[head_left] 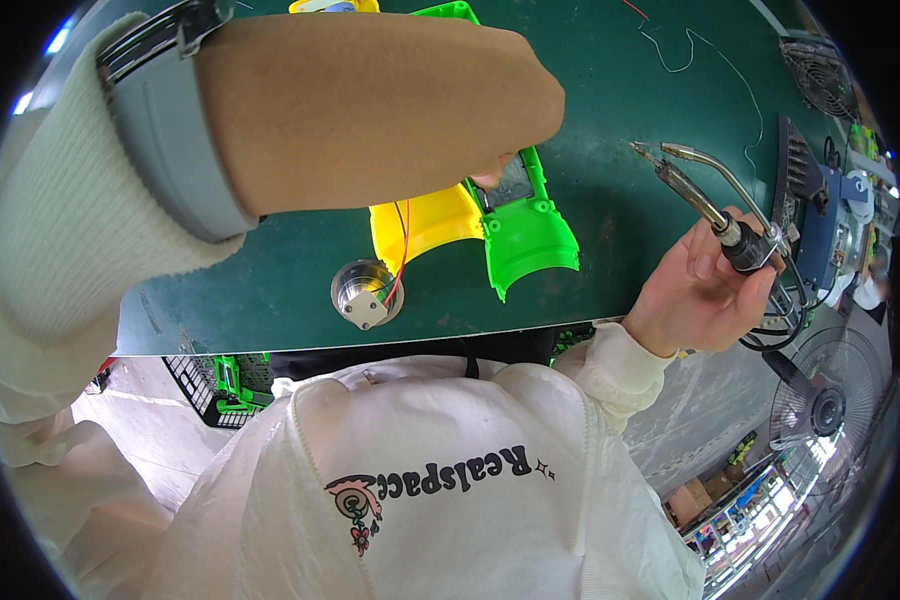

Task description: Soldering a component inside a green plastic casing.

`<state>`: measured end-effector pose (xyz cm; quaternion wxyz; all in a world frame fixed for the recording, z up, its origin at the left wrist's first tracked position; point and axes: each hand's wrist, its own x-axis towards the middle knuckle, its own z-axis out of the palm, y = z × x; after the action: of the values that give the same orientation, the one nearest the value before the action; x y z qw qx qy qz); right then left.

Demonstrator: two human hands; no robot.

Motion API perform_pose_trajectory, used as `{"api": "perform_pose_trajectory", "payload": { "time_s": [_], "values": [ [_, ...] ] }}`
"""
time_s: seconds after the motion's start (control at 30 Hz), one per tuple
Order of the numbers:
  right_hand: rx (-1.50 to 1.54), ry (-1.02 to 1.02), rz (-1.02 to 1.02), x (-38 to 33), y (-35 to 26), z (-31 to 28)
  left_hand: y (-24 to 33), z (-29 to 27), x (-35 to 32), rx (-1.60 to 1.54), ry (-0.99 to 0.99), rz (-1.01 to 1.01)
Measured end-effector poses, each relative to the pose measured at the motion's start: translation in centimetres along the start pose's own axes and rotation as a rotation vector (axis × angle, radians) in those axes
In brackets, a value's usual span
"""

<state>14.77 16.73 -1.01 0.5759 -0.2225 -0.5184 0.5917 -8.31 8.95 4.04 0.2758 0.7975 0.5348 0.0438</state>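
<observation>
My right hand [705, 285] is closed around the dark handle of a soldering iron [698, 195], with a curved metal tube beside its tip. The iron's tip points up and left, apart from the plastic parts. My left arm reaches across the table, and my left hand [515, 95] is over a green plastic shell [532, 240]. One fingertip shows at the shell's dark insert [511, 185]; the other fingers are hidden. A yellow plastic shell [425, 222] lies against the green one. Red and black wires run from it to a round silver metal cup [367, 295].
More yellow plastic [335, 5] and green plastic [452, 10] show beyond my left arm. A thin wire [715, 48] curls across the green table [620, 90]. A blue device [838, 225] and a fan [825, 410] stand at right. A black crate [205, 385] with green parts is below the table edge.
</observation>
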Motion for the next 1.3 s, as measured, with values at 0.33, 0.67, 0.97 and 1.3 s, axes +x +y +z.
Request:
{"api": "perform_pose_trajectory", "payload": {
  "time_s": [0.33, 0.67, 0.97, 1.3],
  "values": [
    [-0.141, -0.075, -0.053, 0.0, 0.0, -0.3, 0.3, 0.1, 0.2, -0.149, 0.018, -0.120],
    [-0.318, -0.175, -0.133, -1.6, 0.7, 0.5, 0.2, -0.2, 0.5, -0.131, -0.010, -0.117],
    [-0.330, -0.175, -0.137, -1.7, 0.5, 0.8, 0.1, -0.3, 0.5, -0.112, -0.006, -0.093],
    [-0.371, -0.189, -0.144, -1.9, 0.6, 0.6, 0.3, -0.7, 0.9, -0.154, -0.097, -0.234]
  ]
}}
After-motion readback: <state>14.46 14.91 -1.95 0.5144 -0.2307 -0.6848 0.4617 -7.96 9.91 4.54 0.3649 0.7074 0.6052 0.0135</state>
